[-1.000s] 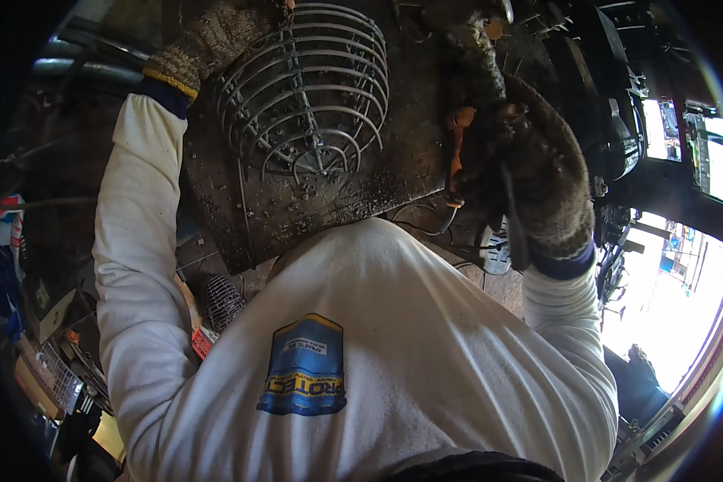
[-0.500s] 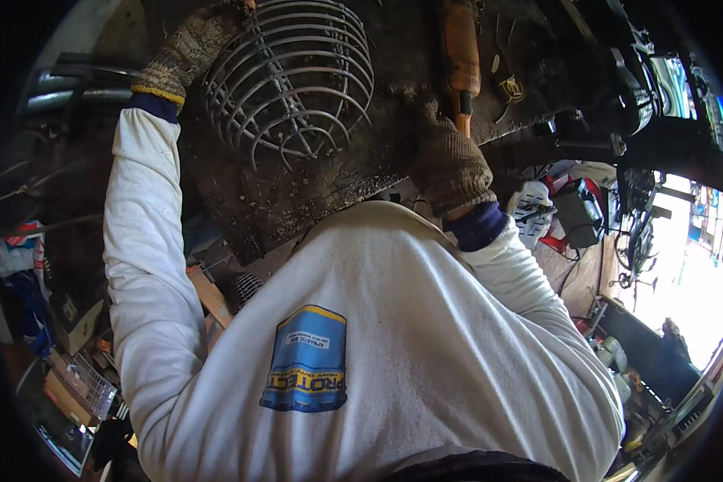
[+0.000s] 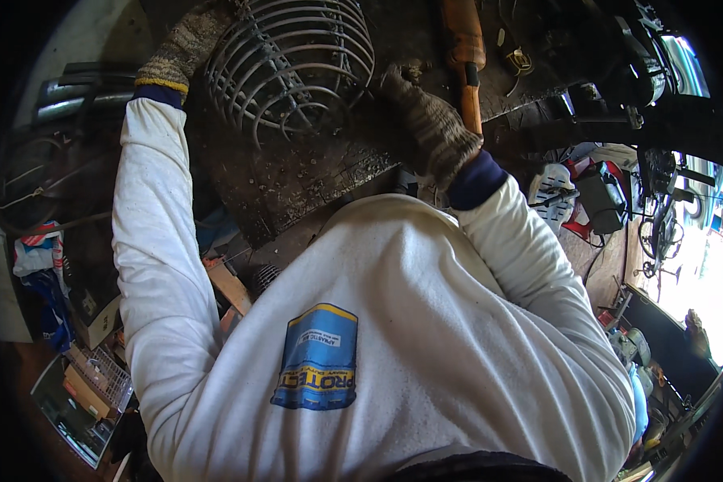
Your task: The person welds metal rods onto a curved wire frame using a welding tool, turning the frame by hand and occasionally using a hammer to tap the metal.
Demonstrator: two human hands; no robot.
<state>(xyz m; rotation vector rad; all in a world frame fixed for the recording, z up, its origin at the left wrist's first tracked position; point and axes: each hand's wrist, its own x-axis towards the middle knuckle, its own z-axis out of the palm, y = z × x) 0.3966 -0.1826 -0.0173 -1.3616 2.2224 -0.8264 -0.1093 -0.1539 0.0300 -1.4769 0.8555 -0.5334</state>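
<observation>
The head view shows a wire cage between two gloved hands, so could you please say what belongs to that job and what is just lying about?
Likely the job:
wire cage, between left hand and right hand
table beneath it
orange tool near the right hand, perhaps

Apparently lying about:
metal pipes, left
cardboard box, lower left
wire rack beside the box

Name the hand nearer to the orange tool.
Right. The right hand is just left of the orange tool; the left hand is farther off, at the wire cage's left side.

A dark tabletop [image 3: 234, 181] bears a wire cage [image 3: 287, 74], an orange tool [image 3: 464, 38] and grit [image 3: 299, 172].
</observation>
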